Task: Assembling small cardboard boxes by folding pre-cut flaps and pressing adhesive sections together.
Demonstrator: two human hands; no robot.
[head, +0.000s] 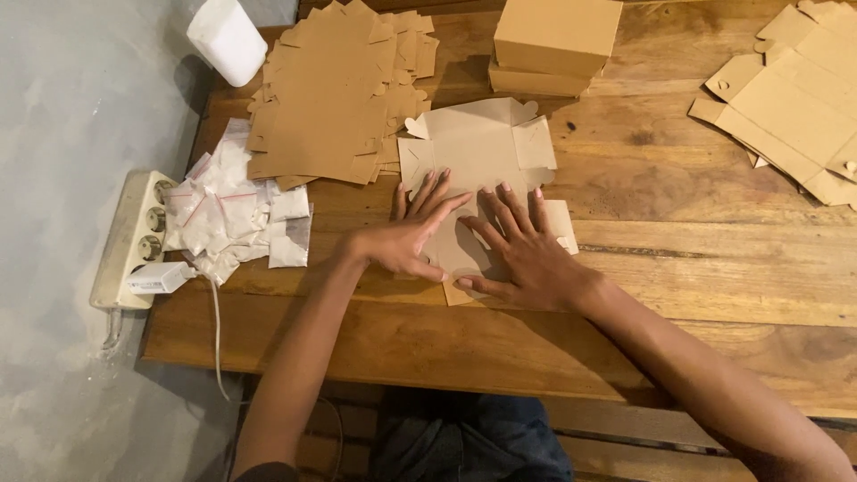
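Two hands, left hand (412,234) and right hand (516,250), fingers spread flat, pressing one unfolded cardboard box blank (482,165) mid-bench (696,259); nothing gripped. Flat blank stack (330,89) and packets (228,214) toward the left edge.

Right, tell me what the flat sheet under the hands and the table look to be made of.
Flat sheet: brown cardboard, matte, with die-cut flaps and crease lines. Table: wood planks, seemingly varnished, showing grain, knots and a slight sheen. Both hands, left hand and right hand, press flat on it.

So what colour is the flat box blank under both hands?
Brown kraft cardboard blank, clearest in the head view.
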